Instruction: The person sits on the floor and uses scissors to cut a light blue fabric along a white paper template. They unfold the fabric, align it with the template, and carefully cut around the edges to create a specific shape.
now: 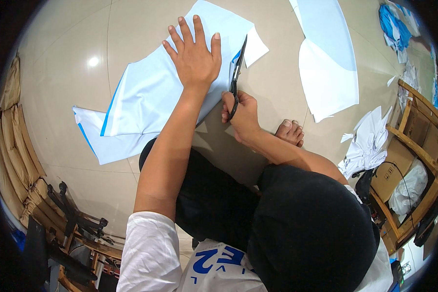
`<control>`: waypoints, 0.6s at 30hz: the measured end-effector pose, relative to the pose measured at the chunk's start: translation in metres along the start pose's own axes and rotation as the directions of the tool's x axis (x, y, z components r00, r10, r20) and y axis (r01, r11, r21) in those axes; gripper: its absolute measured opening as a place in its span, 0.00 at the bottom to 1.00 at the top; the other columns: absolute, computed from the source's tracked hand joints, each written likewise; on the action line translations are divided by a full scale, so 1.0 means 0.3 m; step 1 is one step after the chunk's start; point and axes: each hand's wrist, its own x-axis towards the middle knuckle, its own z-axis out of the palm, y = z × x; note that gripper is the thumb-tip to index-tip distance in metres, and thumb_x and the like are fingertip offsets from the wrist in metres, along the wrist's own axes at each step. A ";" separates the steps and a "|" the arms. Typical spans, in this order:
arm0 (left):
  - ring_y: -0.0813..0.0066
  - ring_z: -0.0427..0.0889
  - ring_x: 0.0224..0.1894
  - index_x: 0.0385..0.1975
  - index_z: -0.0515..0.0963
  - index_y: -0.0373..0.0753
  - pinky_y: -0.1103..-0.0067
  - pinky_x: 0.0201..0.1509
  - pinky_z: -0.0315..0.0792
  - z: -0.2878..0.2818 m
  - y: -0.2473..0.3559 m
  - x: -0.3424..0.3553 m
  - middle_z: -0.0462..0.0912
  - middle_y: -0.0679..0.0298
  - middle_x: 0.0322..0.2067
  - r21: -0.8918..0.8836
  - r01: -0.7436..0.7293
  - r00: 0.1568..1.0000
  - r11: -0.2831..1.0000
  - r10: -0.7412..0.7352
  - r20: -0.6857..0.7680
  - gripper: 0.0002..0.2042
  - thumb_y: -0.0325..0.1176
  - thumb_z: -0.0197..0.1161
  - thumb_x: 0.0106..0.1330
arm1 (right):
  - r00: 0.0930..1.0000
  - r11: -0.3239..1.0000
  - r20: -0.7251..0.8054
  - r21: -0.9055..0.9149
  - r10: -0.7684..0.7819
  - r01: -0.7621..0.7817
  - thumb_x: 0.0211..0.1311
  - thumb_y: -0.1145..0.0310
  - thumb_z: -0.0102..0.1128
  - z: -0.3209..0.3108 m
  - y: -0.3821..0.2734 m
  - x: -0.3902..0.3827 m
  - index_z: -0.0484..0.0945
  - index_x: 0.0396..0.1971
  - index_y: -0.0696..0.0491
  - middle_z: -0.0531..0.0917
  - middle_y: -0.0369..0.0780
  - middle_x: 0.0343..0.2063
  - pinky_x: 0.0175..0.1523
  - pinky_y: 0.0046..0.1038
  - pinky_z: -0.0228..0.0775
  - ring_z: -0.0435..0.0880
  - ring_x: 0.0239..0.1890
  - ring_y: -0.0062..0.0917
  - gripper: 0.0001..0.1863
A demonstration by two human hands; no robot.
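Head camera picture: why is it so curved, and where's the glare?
Head view: a fisheye lens bends straight edges toward the dark rim; same view: a bright glare spot on the floor, left of the left hand.

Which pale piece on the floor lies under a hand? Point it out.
The light blue cloth with bright blue edges, under the left hand; the blue-and-white piece farther right has no hand on it.

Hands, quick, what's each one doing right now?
Left hand: open, spread flat on the light blue fabric.
Right hand: closed, holding the black scissors.
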 end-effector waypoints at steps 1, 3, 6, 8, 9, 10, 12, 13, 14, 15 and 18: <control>0.28 0.47 0.83 0.82 0.61 0.39 0.36 0.82 0.39 -0.001 0.003 0.002 0.55 0.38 0.81 -0.005 0.001 1.000 1.000 -0.001 0.002 0.36 0.58 0.42 0.84 | 1.000 1.000 -0.004 -0.001 0.008 -0.008 0.72 0.66 0.68 0.003 -0.002 0.000 0.78 0.34 0.60 0.76 0.35 0.19 0.24 0.27 0.69 0.76 0.18 0.21 0.13; 0.28 0.47 0.83 0.82 0.61 0.39 0.36 0.82 0.39 -0.005 0.009 0.003 0.55 0.38 0.81 -0.010 0.005 1.000 1.000 -0.005 0.009 0.36 0.58 0.41 0.84 | 1.000 1.000 -0.014 0.001 0.017 -0.016 0.72 0.67 0.68 0.010 -0.004 -0.001 0.78 0.35 0.60 0.76 0.35 0.19 0.23 0.27 0.69 0.76 0.18 0.21 0.12; 0.28 0.47 0.83 0.82 0.61 0.39 0.36 0.82 0.39 -0.003 0.008 0.002 0.55 0.38 0.81 -0.004 0.003 1.000 1.000 -0.003 0.010 0.36 0.58 0.41 0.84 | 1.000 1.000 -0.018 0.015 0.013 -0.013 0.72 0.67 0.68 0.020 -0.004 -0.001 0.78 0.33 0.60 0.76 0.35 0.19 0.23 0.28 0.69 0.76 0.18 0.21 0.13; 0.28 0.46 0.83 0.82 0.61 0.39 0.36 0.82 0.38 -0.004 0.003 0.000 0.55 0.38 0.81 0.006 -0.008 1.000 1.000 0.008 0.001 0.36 0.57 0.41 0.84 | 1.000 1.000 -0.009 0.023 0.008 -0.008 0.72 0.66 0.68 0.021 0.000 0.000 0.78 0.32 0.60 0.76 0.35 0.19 0.23 0.28 0.69 0.76 0.18 0.21 0.13; 0.28 0.46 0.83 0.82 0.61 0.39 0.36 0.82 0.38 -0.003 0.002 0.000 0.55 0.38 0.81 0.002 -0.004 1.000 1.000 0.004 0.003 0.36 0.57 0.42 0.84 | 1.000 1.000 -0.002 0.030 -0.008 0.008 0.72 0.65 0.68 0.020 -0.001 0.003 0.77 0.32 0.60 0.76 0.35 0.19 0.23 0.27 0.69 0.76 0.18 0.21 0.14; 0.28 0.46 0.83 0.82 0.61 0.39 0.36 0.82 0.38 -0.003 0.004 0.000 0.55 0.38 0.81 -0.002 0.000 1.000 1.000 0.000 0.005 0.36 0.57 0.42 0.84 | 1.000 0.999 0.004 0.038 -0.024 0.024 0.72 0.65 0.68 0.019 -0.003 0.007 0.77 0.31 0.59 0.76 0.35 0.19 0.24 0.27 0.69 0.76 0.18 0.21 0.14; 0.28 0.46 0.83 0.82 0.61 0.39 0.36 0.82 0.38 -0.006 0.006 0.000 0.55 0.38 0.81 -0.007 0.005 1.000 1.000 -0.005 0.010 0.36 0.57 0.42 0.84 | 0.999 0.998 0.011 0.049 -0.042 0.041 0.72 0.64 0.68 0.020 -0.006 0.015 0.77 0.30 0.59 0.76 0.35 0.19 0.24 0.27 0.69 0.76 0.19 0.21 0.15; 0.28 0.46 0.83 0.82 0.61 0.39 0.36 0.82 0.38 -0.006 0.006 0.001 0.55 0.38 0.81 -0.009 0.006 1.000 1.000 -0.006 0.012 0.36 0.57 0.42 0.84 | 0.999 0.998 0.012 0.052 -0.044 0.043 0.72 0.64 0.68 0.025 -0.010 0.019 0.76 0.30 0.59 0.76 0.35 0.19 0.24 0.26 0.69 0.76 0.19 0.21 0.15; 0.28 0.46 0.84 0.82 0.60 0.39 0.36 0.82 0.38 -0.005 0.006 0.002 0.55 0.38 0.81 -0.010 0.006 1.000 1.000 -0.006 0.014 0.36 0.57 0.41 0.84 | 0.999 0.997 0.013 0.055 -0.046 0.045 0.72 0.64 0.68 0.030 -0.012 0.021 0.76 0.29 0.59 0.76 0.35 0.19 0.24 0.26 0.69 0.76 0.19 0.21 0.15; 0.28 0.46 0.84 0.82 0.60 0.39 0.37 0.82 0.38 -0.005 0.007 0.001 0.55 0.38 0.81 -0.010 0.006 1.000 1.000 -0.006 0.015 0.36 0.57 0.41 0.84 | 0.999 0.997 0.010 0.059 -0.044 0.043 0.72 0.64 0.67 0.033 -0.015 0.021 0.76 0.29 0.58 0.76 0.36 0.19 0.24 0.26 0.69 0.76 0.19 0.20 0.15; 0.28 0.46 0.84 0.82 0.61 0.39 0.36 0.82 0.37 -0.009 0.007 0.001 0.55 0.38 0.81 -0.008 0.007 1.000 1.000 -0.007 0.015 0.36 0.57 0.41 0.84 | 0.999 0.996 0.010 0.079 -0.049 0.048 0.72 0.64 0.67 0.042 -0.020 0.020 0.75 0.29 0.58 0.76 0.36 0.20 0.24 0.26 0.68 0.75 0.19 0.20 0.15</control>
